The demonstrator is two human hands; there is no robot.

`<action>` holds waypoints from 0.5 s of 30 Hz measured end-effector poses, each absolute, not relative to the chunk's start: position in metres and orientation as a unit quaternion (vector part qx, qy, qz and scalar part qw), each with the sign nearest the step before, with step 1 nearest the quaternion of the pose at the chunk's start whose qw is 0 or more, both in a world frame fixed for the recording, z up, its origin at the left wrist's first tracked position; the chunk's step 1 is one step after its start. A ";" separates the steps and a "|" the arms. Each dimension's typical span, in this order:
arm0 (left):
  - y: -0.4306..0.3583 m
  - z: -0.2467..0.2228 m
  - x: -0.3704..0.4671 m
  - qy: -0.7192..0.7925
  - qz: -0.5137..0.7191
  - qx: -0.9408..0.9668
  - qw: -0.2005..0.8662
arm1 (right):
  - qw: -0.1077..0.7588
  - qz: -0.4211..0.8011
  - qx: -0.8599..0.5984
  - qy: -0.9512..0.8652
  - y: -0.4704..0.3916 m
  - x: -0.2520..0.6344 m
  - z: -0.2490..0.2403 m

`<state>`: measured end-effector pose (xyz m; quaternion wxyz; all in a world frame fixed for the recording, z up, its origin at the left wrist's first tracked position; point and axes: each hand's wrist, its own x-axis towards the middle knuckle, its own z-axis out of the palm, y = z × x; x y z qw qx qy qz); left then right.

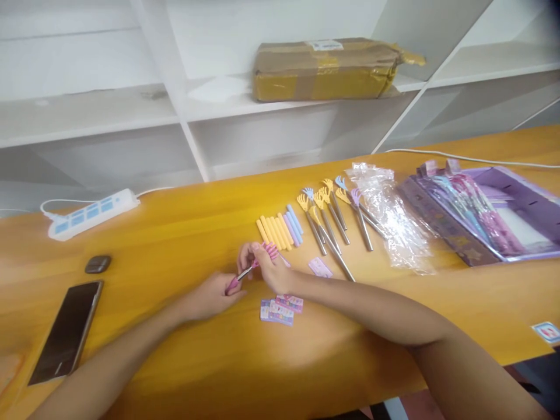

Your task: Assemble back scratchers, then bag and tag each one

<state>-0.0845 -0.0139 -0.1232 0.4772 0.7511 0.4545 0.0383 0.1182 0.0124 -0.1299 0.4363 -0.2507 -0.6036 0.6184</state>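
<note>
A pink back scratcher [244, 273] with a short metal rod is held between my hands, claw end up and to the right. My left hand [214, 296] is closed round its pink handle. My right hand [273, 271] grips it just below the pink claw, fingers curled and partly hidden. Beyond my right hand lies a row of yellow handle tubes [275, 232], with purple and blue tubes [294, 224] beside them. Several back scratchers with metal rods [335, 219] and yellow, blue or purple claws lie to the right. Small printed cards [280, 312] lie just below my hands.
Clear plastic bags [389, 216] lie beside a purple box [466, 245] holding bagged items. On the left are a power strip [94, 214], a small dark case [97, 264] and a phone [65, 332]. A taped carton [324, 70] sits on the shelf behind.
</note>
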 end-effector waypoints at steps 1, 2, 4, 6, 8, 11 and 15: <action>-0.014 -0.123 -0.085 0.453 0.038 0.753 0.476 | 0.435 0.617 -0.249 -0.607 0.011 0.118 -0.130; -0.014 -0.123 -0.085 0.450 0.037 0.755 0.476 | 0.433 0.614 -0.248 -0.611 0.011 0.118 -0.130; -0.014 -0.122 -0.085 0.447 0.034 0.756 0.477 | 0.432 0.611 -0.248 -0.615 0.011 0.119 -0.128; -0.013 -0.121 -0.085 0.447 0.032 0.755 0.479 | 0.431 0.613 -0.246 -0.615 0.012 0.120 -0.127; -0.012 -0.120 -0.085 0.447 0.032 0.755 0.478 | 0.427 0.614 -0.247 -0.616 0.014 0.121 -0.126; -0.012 -0.120 -0.085 0.449 0.034 0.753 0.480 | 0.421 0.612 -0.254 -0.620 0.015 0.122 -0.126; -0.013 -0.122 -0.086 0.450 0.036 0.747 0.489 | 0.419 0.615 -0.252 -0.619 0.015 0.123 -0.127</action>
